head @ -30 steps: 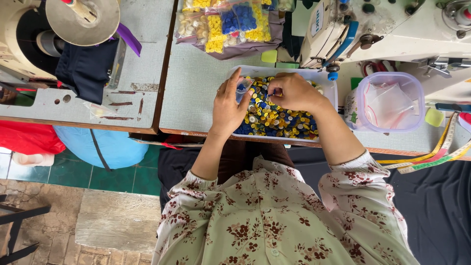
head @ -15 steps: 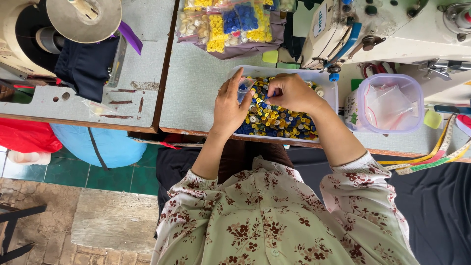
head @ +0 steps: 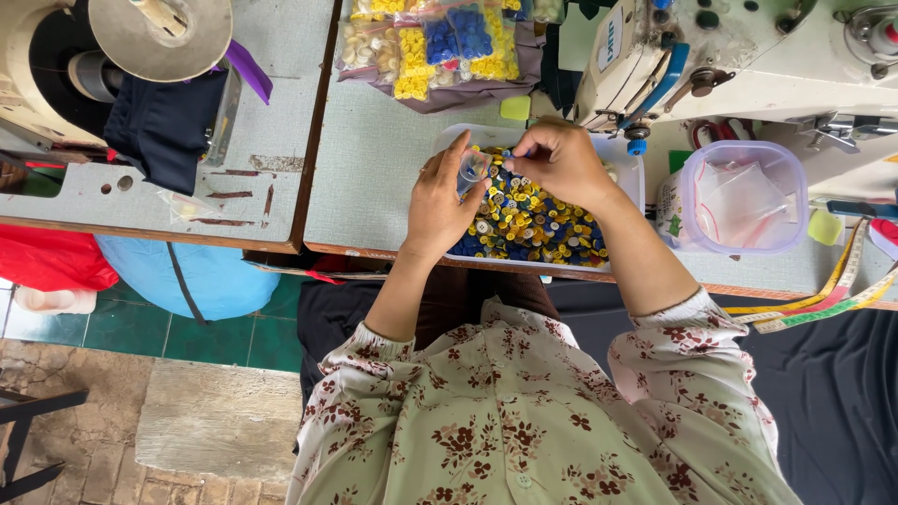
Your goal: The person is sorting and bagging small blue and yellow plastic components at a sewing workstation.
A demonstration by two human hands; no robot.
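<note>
Over the white tray (head: 625,155) heaped with yellow and blue buttons (head: 533,220), the left hand (head: 441,201) pinches a small clear plastic bag (head: 472,171) between thumb and fingers. The right hand (head: 559,164) pinches its upper edge, fingertips pressed together.

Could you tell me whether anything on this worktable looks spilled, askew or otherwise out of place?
Nothing looks spilled: the buttons stay inside their white tray under both hands. The one untidy thing is the yellow measuring tape, which trails over the table's front edge at the right, and the grey tabletop has scuffed, worn patches.
</note>
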